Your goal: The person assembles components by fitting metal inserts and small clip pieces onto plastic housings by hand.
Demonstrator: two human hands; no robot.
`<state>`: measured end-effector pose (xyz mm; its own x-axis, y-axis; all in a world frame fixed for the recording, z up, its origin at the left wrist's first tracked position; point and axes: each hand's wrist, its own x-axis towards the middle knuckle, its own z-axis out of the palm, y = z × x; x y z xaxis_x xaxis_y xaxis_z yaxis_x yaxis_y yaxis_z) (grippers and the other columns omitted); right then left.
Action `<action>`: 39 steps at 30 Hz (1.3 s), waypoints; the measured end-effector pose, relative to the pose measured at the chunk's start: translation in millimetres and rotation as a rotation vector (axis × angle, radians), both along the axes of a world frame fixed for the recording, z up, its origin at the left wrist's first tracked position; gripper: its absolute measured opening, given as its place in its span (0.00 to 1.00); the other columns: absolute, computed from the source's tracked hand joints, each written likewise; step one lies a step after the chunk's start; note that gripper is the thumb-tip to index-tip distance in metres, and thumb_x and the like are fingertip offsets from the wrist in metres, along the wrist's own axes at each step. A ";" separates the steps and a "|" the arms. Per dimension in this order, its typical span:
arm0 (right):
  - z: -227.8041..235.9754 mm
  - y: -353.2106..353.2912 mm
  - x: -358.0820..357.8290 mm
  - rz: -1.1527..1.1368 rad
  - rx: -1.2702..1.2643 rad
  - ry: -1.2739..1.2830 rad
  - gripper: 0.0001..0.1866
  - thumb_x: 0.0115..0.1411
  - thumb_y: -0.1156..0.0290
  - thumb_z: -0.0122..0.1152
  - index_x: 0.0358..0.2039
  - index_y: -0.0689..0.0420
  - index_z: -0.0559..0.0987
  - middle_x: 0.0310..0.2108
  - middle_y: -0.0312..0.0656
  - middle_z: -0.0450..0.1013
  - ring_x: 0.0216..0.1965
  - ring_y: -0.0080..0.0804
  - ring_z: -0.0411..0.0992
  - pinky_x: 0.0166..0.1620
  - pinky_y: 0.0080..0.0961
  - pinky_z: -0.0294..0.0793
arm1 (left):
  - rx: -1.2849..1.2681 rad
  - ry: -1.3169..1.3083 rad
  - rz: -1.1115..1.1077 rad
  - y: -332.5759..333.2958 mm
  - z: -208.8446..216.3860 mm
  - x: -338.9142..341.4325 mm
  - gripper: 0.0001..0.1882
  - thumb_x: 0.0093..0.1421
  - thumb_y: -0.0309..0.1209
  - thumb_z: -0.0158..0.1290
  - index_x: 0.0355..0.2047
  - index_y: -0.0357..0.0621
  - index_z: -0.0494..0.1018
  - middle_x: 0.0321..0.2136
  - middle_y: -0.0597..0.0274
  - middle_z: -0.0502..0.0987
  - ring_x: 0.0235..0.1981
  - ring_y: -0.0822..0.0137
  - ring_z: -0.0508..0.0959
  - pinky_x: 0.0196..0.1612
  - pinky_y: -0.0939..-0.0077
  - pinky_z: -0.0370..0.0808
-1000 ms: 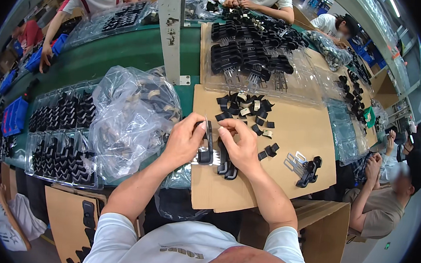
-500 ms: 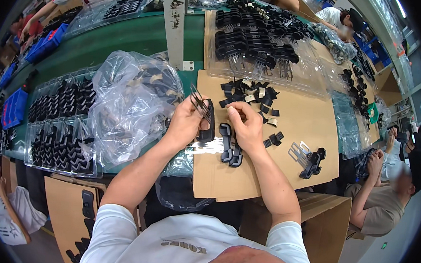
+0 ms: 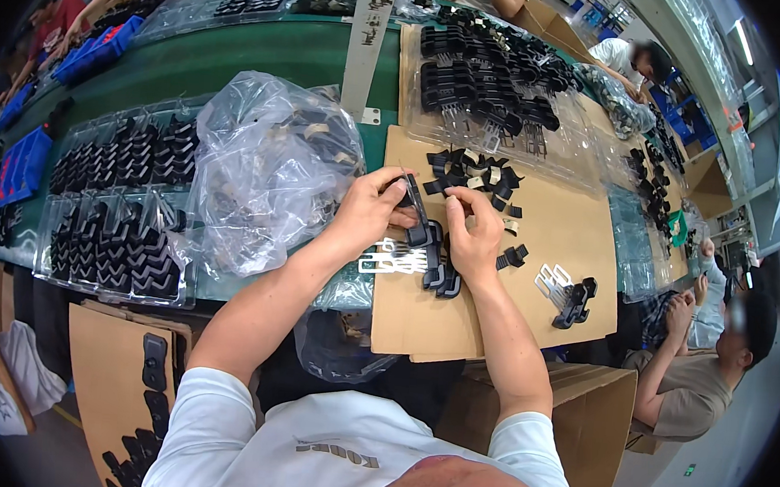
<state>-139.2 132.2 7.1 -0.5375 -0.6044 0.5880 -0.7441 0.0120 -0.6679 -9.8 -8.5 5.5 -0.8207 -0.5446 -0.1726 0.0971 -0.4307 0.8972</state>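
Note:
My left hand (image 3: 367, 213) is closed around a black plastic part (image 3: 417, 211), held tilted above the cardboard. Just to its right, my right hand (image 3: 473, 238) has its fingers curled with the thumb against them; whatever they may hold is hidden. Below and between the hands lie black clip parts (image 3: 446, 279) with flat metal prongs (image 3: 393, 258) pointing left. Beyond my right hand is a loose pile of small curved black pieces (image 3: 460, 169), some with tan pads. Another black part with metal prongs (image 3: 574, 303) lies alone at the right.
A cardboard sheet (image 3: 545, 227) covers the bench before me. A clear plastic bag (image 3: 263, 180) of parts and trays of black parts (image 3: 114, 247) stand left. More parts fill a tray (image 3: 487, 78) at the back, beside a metal post (image 3: 368, 43). Co-workers sit around the bench.
My left hand has turned the black part and brought it lower, next to the clip parts; its prongs no longer show upright. My right hand stays close beside it. The whole view has shifted slightly.

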 end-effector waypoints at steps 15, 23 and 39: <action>-4.9 2.8 -4.6 0.111 -0.052 0.049 0.09 0.57 0.79 0.66 0.39 0.64 0.82 0.32 0.42 0.79 0.28 0.31 0.72 0.34 0.23 0.73 | -0.234 -0.119 -0.061 1.8 6.5 3.4 0.16 0.71 0.23 0.46 0.56 0.34 0.75 0.30 0.57 0.81 0.24 0.72 0.81 0.28 0.82 0.80; 1.1 0.9 -4.7 0.333 -0.063 0.179 0.13 0.54 0.77 0.69 0.40 0.65 0.81 0.30 0.41 0.78 0.28 0.31 0.71 0.33 0.22 0.72 | -0.411 -0.188 -0.083 -0.4 2.0 6.7 0.16 0.70 0.24 0.46 0.55 0.34 0.76 0.26 0.57 0.81 0.22 0.72 0.80 0.25 0.82 0.77; -5.6 6.8 -5.9 0.257 -0.028 -0.051 0.16 0.52 0.77 0.70 0.43 0.65 0.81 0.28 0.40 0.76 0.29 0.29 0.70 0.31 0.23 0.72 | -0.135 0.029 -0.088 0.4 -1.3 5.8 0.21 0.74 0.30 0.37 0.60 0.31 0.71 0.29 0.51 0.81 0.26 0.69 0.81 0.30 0.81 0.79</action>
